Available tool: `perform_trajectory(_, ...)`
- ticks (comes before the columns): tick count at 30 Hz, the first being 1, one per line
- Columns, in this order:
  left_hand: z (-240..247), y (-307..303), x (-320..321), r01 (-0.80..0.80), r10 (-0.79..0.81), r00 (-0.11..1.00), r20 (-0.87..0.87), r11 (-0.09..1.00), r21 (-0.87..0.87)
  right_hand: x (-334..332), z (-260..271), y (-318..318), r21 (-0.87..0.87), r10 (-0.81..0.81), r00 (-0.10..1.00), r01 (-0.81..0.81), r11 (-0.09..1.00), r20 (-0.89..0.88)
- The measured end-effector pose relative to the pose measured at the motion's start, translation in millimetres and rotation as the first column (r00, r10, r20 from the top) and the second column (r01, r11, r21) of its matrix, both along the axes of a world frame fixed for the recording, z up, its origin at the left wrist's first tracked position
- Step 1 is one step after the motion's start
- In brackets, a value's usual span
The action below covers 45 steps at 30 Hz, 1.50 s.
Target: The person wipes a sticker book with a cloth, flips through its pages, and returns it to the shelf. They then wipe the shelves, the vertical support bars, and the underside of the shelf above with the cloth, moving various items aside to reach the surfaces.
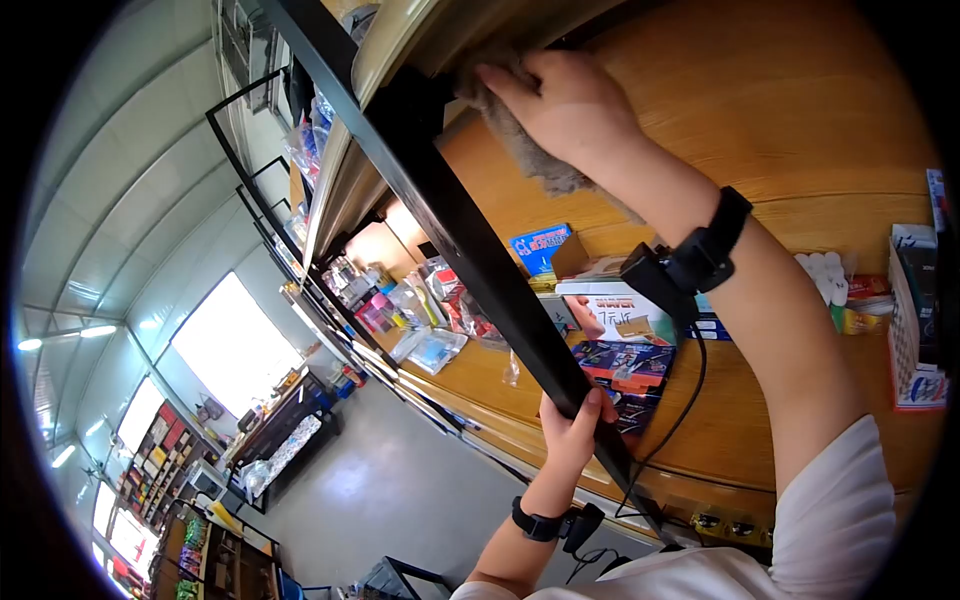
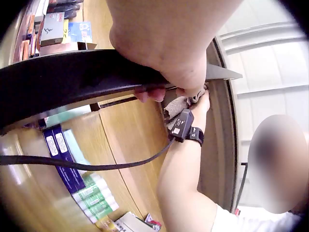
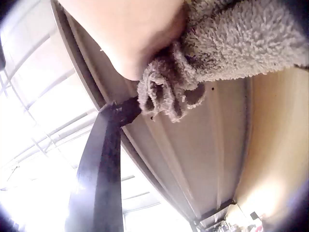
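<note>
A fuzzy grey-brown cloth (image 1: 545,165) is bunched in my right hand (image 1: 580,105), which grips it up by the underside of the upper shelf (image 3: 203,145). In the right wrist view the cloth (image 3: 241,43) hangs in folds beside the shelf's corner, close to the black metal post (image 3: 99,179). Lower down, my left hand (image 1: 572,425) holds the same slanting post (image 1: 465,250). From the left wrist view, fingertips (image 2: 157,94) of that hand show past the post's edge, with the right hand and cloth (image 2: 176,108) beyond it.
On the wooden shelf below stand a white shaver box (image 1: 625,312), a blue box (image 1: 537,250) and dark printed boxes (image 1: 640,365). A black cable (image 1: 690,400) hangs from the right wrist camera. Bagged goods (image 1: 435,345) sit left of the post, beside a grey floor (image 1: 370,490).
</note>
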State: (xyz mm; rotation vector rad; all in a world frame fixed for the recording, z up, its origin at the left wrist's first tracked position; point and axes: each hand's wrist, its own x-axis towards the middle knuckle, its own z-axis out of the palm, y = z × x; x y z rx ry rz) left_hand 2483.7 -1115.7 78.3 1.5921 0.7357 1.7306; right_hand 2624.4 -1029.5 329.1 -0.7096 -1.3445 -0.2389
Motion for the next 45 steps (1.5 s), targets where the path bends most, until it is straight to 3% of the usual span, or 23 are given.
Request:
perform_trajectory(1, 1, -2, 0, -0.016, 0.016, 1.000, -0.006, 1.000, -0.007, -3, 1, 0, -0.102, 0.053, 0.999, -0.052, 0.993, 0.004)
perform_trajectory(2, 1, -1, 0, -0.007, 0.007, 1.000, -0.003, 1.000, -0.008, -5, 2, 10, -0.078, 0.107, 0.994, -0.108, 0.991, -0.019)
perform_trajectory(8, -1, 0, 0, -0.025, 0.025, 1.000, 0.004, 1.000, -0.006, -1, 18, 26, 0.047, -0.266, 0.964, 0.265, 0.963, 0.015)
perform_trajectory(13, 0, -1, 4, -0.053, 0.053, 0.999, 0.006, 0.999, -0.002, 19, 6, 66, 0.047, -0.402, 0.908, 0.399, 0.916, 0.114)
perform_trajectory(14, -3, 1, -3, 0.049, -0.049, 0.999, 0.010, 0.999, 0.015, 20, 6, 68, 0.067, -0.439, 0.890, 0.434, 0.899, 0.125)
perform_trajectory(17, -1, -1, 1, 0.005, -0.005, 0.999, 0.037, 1.000, 0.001, 19, 3, 71, 0.155, -0.336, 0.941, 0.328, 0.932, 0.032)
perform_trajectory(20, 0, -1, 2, -0.010, 0.010, 0.999, 0.031, 1.000, 0.003, 10, 5, 33, 0.126, -0.172, 0.977, 0.157, 0.980, 0.128)
perform_trajectory(21, 0, -1, 3, -0.009, 0.008, 0.999, 0.041, 1.000, 0.005, 6, 8, 10, 0.046, -0.080, 0.963, 0.071, 0.996, 0.258)
perform_trajectory(22, -3, 1, -1, -0.016, 0.016, 1.000, 0.008, 1.000, 0.007, -6, 0, 12, 0.255, -0.137, 0.986, 0.107, 0.961, 0.100)
perform_trajectory(25, -1, -2, 4, -0.058, 0.058, 0.998, 0.016, 0.998, 0.019, -5, -10, 30, 0.322, 0.093, 0.995, -0.099, 0.942, 0.033)
perform_trajectory(28, 1, -3, 7, -0.092, 0.092, 0.996, 0.010, 0.995, 0.036, 6, -32, 55, 0.213, 0.172, 0.977, -0.196, 0.957, 0.125)
perform_trajectory(30, 1, -3, 9, -0.109, 0.108, 0.994, 0.015, 0.993, 0.039, 21, -43, 73, -0.216, 0.222, 0.948, -0.173, 0.961, 0.228)
perform_trajectory(32, 0, -3, 7, -0.115, 0.115, 0.993, 0.010, 0.993, 0.041, 30, -52, 106, -0.344, 0.370, 0.929, -0.358, 0.868, -0.032)
perform_trajectory(33, 0, -4, 8, -0.123, 0.122, 0.992, 0.015, 0.992, 0.040, 30, -56, 129, -0.168, 0.399, 0.896, -0.431, 0.886, -0.195)
perform_trajectory(35, 0, -3, 9, -0.136, 0.136, 0.991, 0.020, 0.990, 0.041, 37, -42, 157, 0.057, 0.476, 0.817, -0.485, 0.872, -0.326)
perform_trajectory(38, -1, -3, 7, -0.139, 0.139, 0.990, 0.014, 0.989, 0.039, 41, -4, 144, 0.034, 0.301, 0.881, -0.311, 0.950, -0.366)
perform_trajectory(44, -2, -4, 7, -0.152, 0.151, 0.988, 0.033, 0.988, 0.029, 41, 15, 119, -0.162, 0.069, 0.998, -0.068, 0.984, -0.004)
perform_trajectory(45, -3, -4, 7, -0.145, 0.144, 0.989, 0.039, 0.989, 0.023, 43, 10, 115, -0.112, -0.039, 0.997, 0.047, 0.993, 0.069)
